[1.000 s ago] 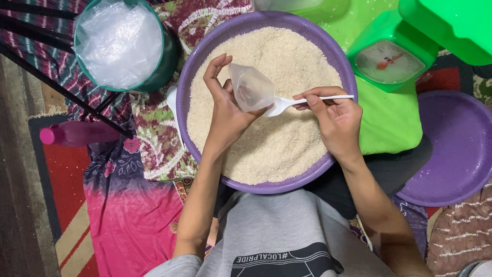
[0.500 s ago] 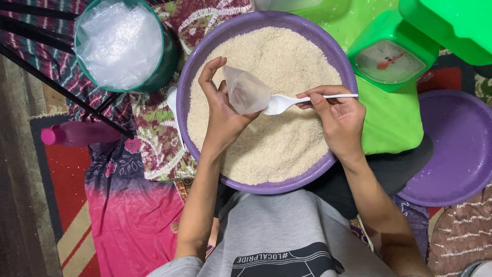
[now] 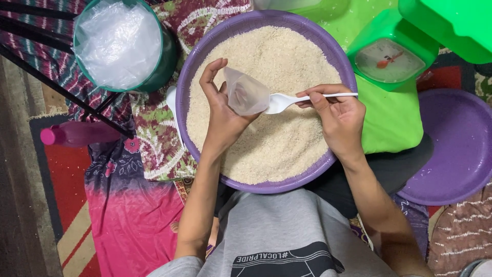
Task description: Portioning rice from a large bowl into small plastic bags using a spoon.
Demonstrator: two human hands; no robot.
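Note:
A wide purple basin [image 3: 202,56] full of white rice [image 3: 287,56] lies in front of me. My left hand [image 3: 220,110] holds a small clear plastic bag [image 3: 246,94] over the rice, its mouth turned to the right. My right hand [image 3: 335,118] grips a white plastic spoon [image 3: 289,100] by the handle. The spoon's bowl touches the bag's mouth.
A green kitchen scale [image 3: 392,56] stands on a green surface at the upper right. To the right is an empty purple basin [image 3: 456,149]. A green bucket [image 3: 164,61] with clear plastic bags [image 3: 118,41] sits upper left. A pink bottle [image 3: 77,134] lies at left.
Both hands, with bag and spoon, have drifted slightly up and left over the rice; the spoon's bowl stays at the bag's mouth.

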